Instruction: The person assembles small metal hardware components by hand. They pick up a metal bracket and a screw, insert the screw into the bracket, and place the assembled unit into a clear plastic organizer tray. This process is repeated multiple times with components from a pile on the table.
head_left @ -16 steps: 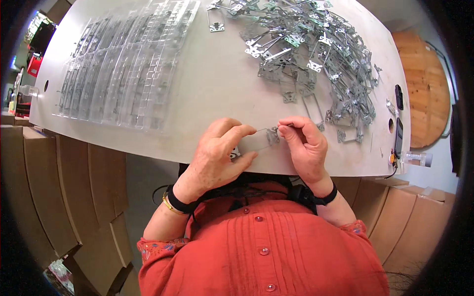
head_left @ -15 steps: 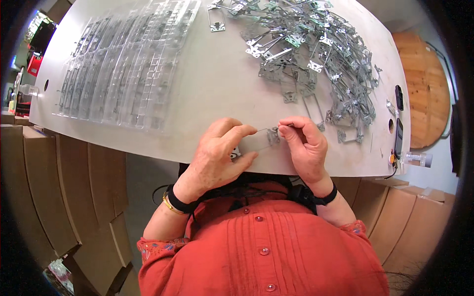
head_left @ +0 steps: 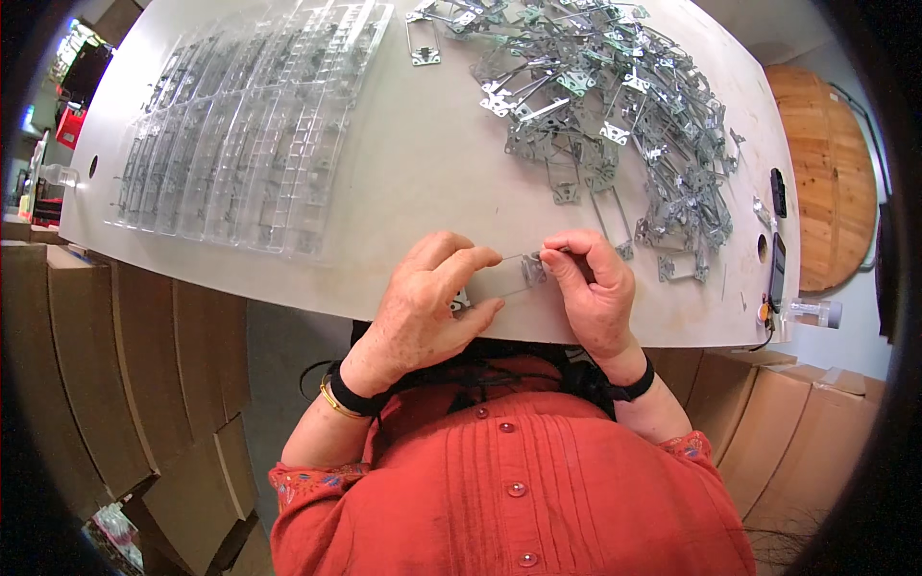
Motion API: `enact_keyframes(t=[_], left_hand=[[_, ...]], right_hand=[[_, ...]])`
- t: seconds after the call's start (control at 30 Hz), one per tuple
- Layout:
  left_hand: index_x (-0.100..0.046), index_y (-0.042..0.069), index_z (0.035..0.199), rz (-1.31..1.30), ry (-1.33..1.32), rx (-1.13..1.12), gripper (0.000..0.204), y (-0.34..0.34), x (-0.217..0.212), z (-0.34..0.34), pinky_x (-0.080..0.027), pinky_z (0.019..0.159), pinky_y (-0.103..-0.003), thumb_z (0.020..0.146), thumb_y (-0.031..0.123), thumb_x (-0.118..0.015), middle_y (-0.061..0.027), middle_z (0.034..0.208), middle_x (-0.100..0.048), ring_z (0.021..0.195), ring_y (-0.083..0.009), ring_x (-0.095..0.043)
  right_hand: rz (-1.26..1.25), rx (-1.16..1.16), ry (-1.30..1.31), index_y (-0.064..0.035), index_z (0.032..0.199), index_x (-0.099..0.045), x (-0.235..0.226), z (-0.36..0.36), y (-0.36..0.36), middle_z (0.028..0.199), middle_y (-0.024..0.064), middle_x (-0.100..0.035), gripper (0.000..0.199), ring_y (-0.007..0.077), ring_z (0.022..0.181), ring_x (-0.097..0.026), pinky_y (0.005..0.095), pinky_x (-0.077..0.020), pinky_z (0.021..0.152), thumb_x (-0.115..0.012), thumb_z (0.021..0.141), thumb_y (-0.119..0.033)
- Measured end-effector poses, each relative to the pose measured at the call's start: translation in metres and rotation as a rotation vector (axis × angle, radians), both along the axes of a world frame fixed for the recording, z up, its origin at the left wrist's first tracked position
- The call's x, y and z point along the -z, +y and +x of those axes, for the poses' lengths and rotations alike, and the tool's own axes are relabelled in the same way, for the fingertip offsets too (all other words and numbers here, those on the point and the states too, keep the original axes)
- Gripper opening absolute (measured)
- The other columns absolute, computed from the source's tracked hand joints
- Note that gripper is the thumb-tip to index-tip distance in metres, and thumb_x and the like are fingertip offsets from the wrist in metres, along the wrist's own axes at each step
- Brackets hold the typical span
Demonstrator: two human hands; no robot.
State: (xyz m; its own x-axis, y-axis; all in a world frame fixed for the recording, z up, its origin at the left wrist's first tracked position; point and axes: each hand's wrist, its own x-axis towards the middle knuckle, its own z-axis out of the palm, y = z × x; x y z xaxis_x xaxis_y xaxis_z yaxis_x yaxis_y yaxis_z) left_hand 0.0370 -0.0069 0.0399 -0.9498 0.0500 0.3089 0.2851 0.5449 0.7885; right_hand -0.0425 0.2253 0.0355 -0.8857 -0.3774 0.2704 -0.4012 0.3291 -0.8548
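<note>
Fingers (head_left: 478,259) and thumb of the left hand (head_left: 427,302) pinched around one end of a small clear plastic strip (head_left: 501,279), grasping it just above the near edge of the worktop (head_left: 423,173). Right hand (head_left: 591,293) clenched on the other end, fingertips (head_left: 555,261) pressed on a small metal clip (head_left: 534,269) at the strip's right end; whether clip and strip were joined, impossible to tell. Both hands close together, nearly touching across the strip, at the middle of the near edge. Dark bands on both wrists, plus a thin gold bangle (head_left: 331,401) on the left one. Red buttoned blouse (head_left: 509,480) below.

Just beyond the right hand, loose metal frames at the fringe of a big tangled heap of metal brackets (head_left: 600,106), spread over the far right part of the worktop. Across the far left part, rows of clear plastic trays (head_left: 245,144), overlapped side by side, reaching toward the left edge. Near the right edge, a dark phone-like slab (head_left: 776,274) and a smaller dark object (head_left: 777,192); at the near right corner, a small clear bottle (head_left: 812,312) lying on its side. Round wooden top (head_left: 826,173) off the right edge. Cardboard boxes (head_left: 125,365) stacked under the near edge, left and right.
</note>
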Motion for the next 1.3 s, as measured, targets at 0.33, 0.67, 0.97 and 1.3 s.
enact_keyframes(t=[0.33, 0.67, 0.97, 1.3], left_hand=[[-0.075, 0.005, 0.123, -0.009, -0.003, 0.0, 0.046, 0.0005, 0.0009, -0.0001, -0.058, 0.086, -0.044, 0.08, 0.009, -0.091, -0.0163, 0.112, -0.07, 0.101, -0.0345, -0.07], [-0.075, 0.005, 0.123, -0.007, 0.001, 0.005, 0.047, 0.0003, 0.0009, -0.0004, -0.058, 0.085, -0.043, 0.08, 0.009, -0.091, -0.0158, 0.111, -0.07, 0.1, -0.034, -0.069], [-0.075, 0.006, 0.123, -0.008, -0.013, 0.001, 0.046, 0.0013, 0.0007, -0.0001, -0.058, 0.086, -0.044, 0.08, 0.009, -0.09, -0.0158, 0.111, -0.069, 0.099, -0.0338, -0.069], [-0.075, 0.005, 0.123, -0.008, 0.004, 0.002, 0.046, 0.0012, 0.0013, -0.0007, -0.057, 0.085, -0.043, 0.08, 0.01, -0.091, -0.0153, 0.11, -0.069, 0.098, -0.0331, -0.069]], right_hand=[[0.012, -0.003, -0.007, -0.0039, 0.113, -0.075, 0.0012, -0.0002, -0.0006, 0.102, 0.0094, -0.077, 0.014, 0.0198, 0.087, -0.073, 0.0318, -0.0586, 0.079, -0.08, 0.1, -0.002], [0.011, -0.007, 0.003, -0.0042, 0.112, -0.075, 0.0013, -0.0007, -0.0002, 0.101, 0.0093, -0.077, 0.014, 0.0191, 0.086, -0.073, 0.0315, -0.0586, 0.078, -0.082, 0.099, -0.004], [0.023, 0.004, 0.011, -0.0042, 0.112, -0.076, -0.0002, -0.0002, -0.0012, 0.099, 0.0092, -0.077, 0.013, 0.0183, 0.085, -0.073, 0.031, -0.059, 0.077, -0.082, 0.1, -0.003], [0.019, -0.009, 0.04, -0.0038, 0.113, -0.076, 0.0002, -0.0004, -0.0019, 0.103, 0.0106, -0.078, 0.014, 0.0203, 0.088, -0.076, 0.0319, -0.06, 0.078, -0.08, 0.1, -0.001]])
